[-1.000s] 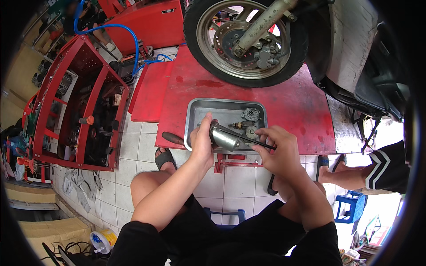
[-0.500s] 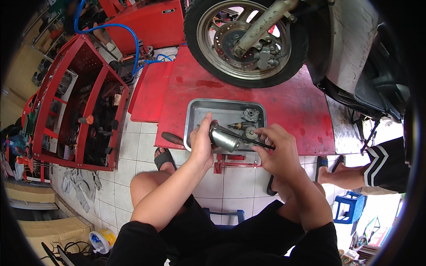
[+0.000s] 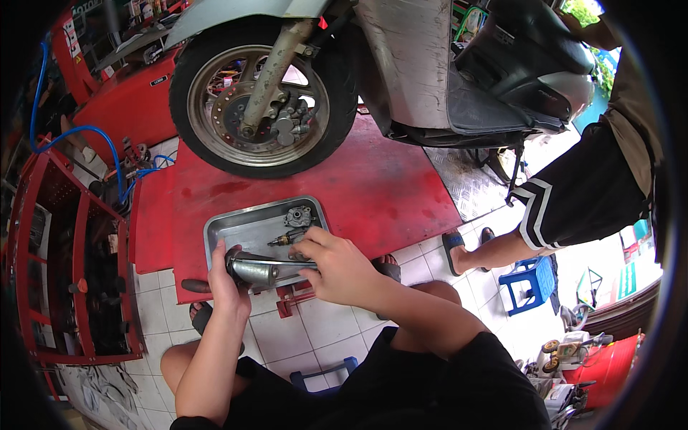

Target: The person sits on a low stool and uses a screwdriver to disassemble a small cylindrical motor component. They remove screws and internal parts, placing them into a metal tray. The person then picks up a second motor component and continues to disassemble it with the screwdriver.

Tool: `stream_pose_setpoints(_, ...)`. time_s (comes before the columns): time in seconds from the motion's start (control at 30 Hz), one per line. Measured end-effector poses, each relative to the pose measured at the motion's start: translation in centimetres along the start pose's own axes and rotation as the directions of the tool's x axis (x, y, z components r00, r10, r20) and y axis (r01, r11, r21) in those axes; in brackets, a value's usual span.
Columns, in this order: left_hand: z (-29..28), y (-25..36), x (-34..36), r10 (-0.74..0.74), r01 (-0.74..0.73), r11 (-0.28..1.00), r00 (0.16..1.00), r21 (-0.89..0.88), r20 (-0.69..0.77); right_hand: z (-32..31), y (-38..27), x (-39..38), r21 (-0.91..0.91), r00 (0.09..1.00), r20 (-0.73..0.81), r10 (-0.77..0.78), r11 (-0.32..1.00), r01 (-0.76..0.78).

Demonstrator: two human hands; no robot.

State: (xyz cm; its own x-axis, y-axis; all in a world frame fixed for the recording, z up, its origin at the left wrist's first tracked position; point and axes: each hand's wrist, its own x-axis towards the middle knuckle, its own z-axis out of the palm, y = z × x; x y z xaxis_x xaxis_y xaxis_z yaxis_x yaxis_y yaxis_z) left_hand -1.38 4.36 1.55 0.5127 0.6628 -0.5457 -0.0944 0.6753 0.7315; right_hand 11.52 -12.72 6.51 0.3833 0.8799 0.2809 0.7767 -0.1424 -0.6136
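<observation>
My left hand (image 3: pixel 229 283) is closed around a silver metal cylinder (image 3: pixel 256 272), a small motor housing by its look, tilted with its closed end toward the right. Between the fingers of my right hand (image 3: pixel 342 266) is a thin metal rod-like tool (image 3: pixel 292 263) lying along the cylinder; its exact kind I cannot make out. Both hands are over the near edge of a steel tray (image 3: pixel 215 223). Inside the tray lie a grey cast metal part (image 3: pixel 297 216) and a dark shaft-like part (image 3: pixel 285 238), partly behind my right hand. A brown handle (image 3: pixel 195 286) sticks out left of the tray.
The tray rests on a red lift platform (image 3: pixel 387 179), beneath a scooter's front wheel (image 3: pixel 265 107). A red shelf frame (image 3: pixel 79 251) stands at left. Another person's leg (image 3: pixel 480 247) and a blue stool (image 3: pixel 529 283) are at right. A blue hose (image 3: pixel 86 130) curves at far left.
The view has swung to the right, so the tray and wheel appear farther left and more of the scooter shows. Both hands keep their grip, with the rod now closer along the cylinder.
</observation>
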Motion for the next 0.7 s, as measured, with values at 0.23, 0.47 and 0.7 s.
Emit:
stream_pose_setpoints(0.23,0.09,-0.33,0.38,0.008,-0.008,1.0,0.999,-0.015,-0.041,-0.61,-0.21,-0.08,-0.035,0.996,0.009,0.084,0.996,-0.084)
stream_pose_setpoints(0.47,0.08,-0.07,0.0,0.008,-0.01,0.999,0.998,-0.036,-0.056,-0.35,-0.13,0.24,-0.002,0.999,-0.015,0.041,0.999,-0.041)
stream_pose_setpoints(0.7,-0.38,-0.05,0.08,-0.003,0.004,1.0,0.999,0.031,-0.036,-0.25,-0.15,0.16,-0.021,0.995,-0.061,0.082,0.996,-0.084)
